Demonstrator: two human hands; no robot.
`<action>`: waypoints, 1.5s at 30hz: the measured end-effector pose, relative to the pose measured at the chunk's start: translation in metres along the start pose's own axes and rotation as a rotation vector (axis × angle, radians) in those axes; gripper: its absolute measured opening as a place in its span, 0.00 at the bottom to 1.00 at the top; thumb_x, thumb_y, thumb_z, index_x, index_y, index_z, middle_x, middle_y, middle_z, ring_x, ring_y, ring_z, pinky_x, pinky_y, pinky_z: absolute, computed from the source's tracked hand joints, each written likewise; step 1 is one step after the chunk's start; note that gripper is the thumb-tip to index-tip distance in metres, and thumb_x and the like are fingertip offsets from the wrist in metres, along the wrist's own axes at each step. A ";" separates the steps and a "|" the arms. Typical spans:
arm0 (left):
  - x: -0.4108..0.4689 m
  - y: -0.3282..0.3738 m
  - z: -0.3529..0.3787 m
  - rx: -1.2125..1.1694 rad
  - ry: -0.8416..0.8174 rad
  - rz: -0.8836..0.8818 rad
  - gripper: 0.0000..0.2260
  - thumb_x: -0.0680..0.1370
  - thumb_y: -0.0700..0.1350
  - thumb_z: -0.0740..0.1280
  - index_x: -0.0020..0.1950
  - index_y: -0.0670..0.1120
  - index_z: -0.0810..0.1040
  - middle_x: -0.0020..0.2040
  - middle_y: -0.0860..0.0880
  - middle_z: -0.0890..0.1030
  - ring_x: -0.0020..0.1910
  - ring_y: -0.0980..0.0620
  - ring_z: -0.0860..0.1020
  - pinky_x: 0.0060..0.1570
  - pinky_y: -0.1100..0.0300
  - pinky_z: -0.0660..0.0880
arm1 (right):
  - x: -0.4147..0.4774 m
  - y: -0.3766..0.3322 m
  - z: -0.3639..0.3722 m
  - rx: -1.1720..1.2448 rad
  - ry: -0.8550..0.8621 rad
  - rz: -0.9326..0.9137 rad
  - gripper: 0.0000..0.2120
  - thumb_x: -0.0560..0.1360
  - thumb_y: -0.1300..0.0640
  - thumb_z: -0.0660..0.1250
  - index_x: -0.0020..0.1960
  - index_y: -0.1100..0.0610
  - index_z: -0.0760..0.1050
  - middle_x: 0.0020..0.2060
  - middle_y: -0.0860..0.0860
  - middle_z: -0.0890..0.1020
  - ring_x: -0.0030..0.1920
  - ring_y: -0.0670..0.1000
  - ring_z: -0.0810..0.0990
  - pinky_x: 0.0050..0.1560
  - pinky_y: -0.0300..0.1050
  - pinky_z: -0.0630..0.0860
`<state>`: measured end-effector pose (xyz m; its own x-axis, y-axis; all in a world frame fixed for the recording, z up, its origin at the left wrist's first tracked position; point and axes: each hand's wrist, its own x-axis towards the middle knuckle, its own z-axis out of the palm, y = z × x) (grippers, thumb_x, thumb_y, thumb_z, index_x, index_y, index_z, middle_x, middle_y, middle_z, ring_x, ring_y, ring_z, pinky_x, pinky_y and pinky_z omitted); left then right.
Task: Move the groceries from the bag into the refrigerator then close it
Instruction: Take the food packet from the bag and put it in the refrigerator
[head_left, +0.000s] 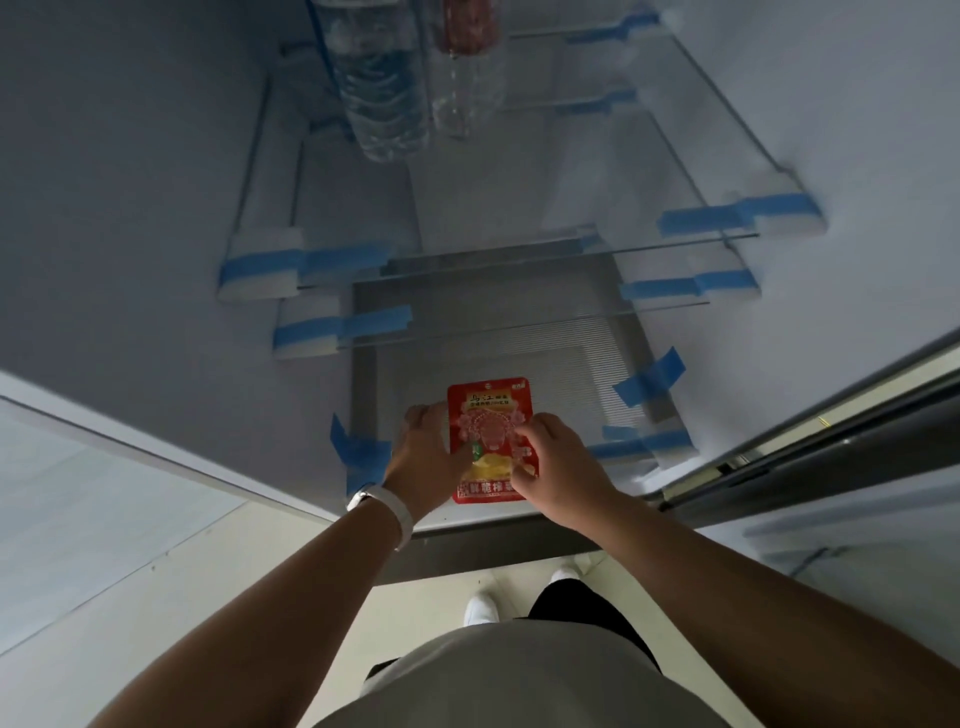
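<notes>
- The flat red foil snack pouch (488, 415) is at the lower centre of the frame, over the ribbed grey refrigerator shelf (597, 364); contact with the shelf cannot be confirmed.
- The left hand (426, 457) grips its left edge.
- The right hand (556, 462) pinches its right edge.
- Expected handling: light, pliable, slick film. Hold by the sealed side edges.

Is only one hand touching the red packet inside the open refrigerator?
No, the left hand and the right hand both hold the red packet, one at each side edge.
</notes>
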<state>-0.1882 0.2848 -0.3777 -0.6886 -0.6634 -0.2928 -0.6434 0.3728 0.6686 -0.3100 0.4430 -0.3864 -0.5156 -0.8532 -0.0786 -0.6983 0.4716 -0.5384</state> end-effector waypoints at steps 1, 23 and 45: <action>-0.002 -0.004 0.000 0.055 0.002 0.042 0.24 0.78 0.51 0.69 0.72 0.50 0.68 0.67 0.49 0.69 0.65 0.45 0.72 0.64 0.45 0.75 | -0.001 -0.001 0.000 -0.025 0.006 -0.024 0.23 0.75 0.47 0.68 0.67 0.52 0.68 0.61 0.49 0.73 0.58 0.48 0.74 0.60 0.47 0.76; 0.047 -0.004 0.017 0.527 -0.056 0.398 0.24 0.80 0.54 0.64 0.74 0.47 0.69 0.72 0.44 0.71 0.70 0.42 0.70 0.67 0.43 0.71 | 0.055 0.017 0.004 -0.298 0.093 -0.103 0.21 0.76 0.47 0.67 0.65 0.56 0.71 0.60 0.53 0.78 0.60 0.56 0.76 0.60 0.55 0.75; 0.051 0.027 0.000 0.360 -0.043 0.334 0.21 0.78 0.48 0.66 0.70 0.47 0.71 0.66 0.44 0.76 0.63 0.41 0.75 0.60 0.45 0.76 | 0.071 0.007 -0.033 -0.451 -0.004 -0.097 0.22 0.75 0.44 0.64 0.65 0.55 0.73 0.60 0.54 0.78 0.57 0.58 0.77 0.53 0.55 0.74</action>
<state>-0.2409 0.2609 -0.3740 -0.8855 -0.4443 -0.1356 -0.4541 0.7662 0.4547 -0.3683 0.3935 -0.3682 -0.4359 -0.8986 -0.0498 -0.8899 0.4387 -0.1248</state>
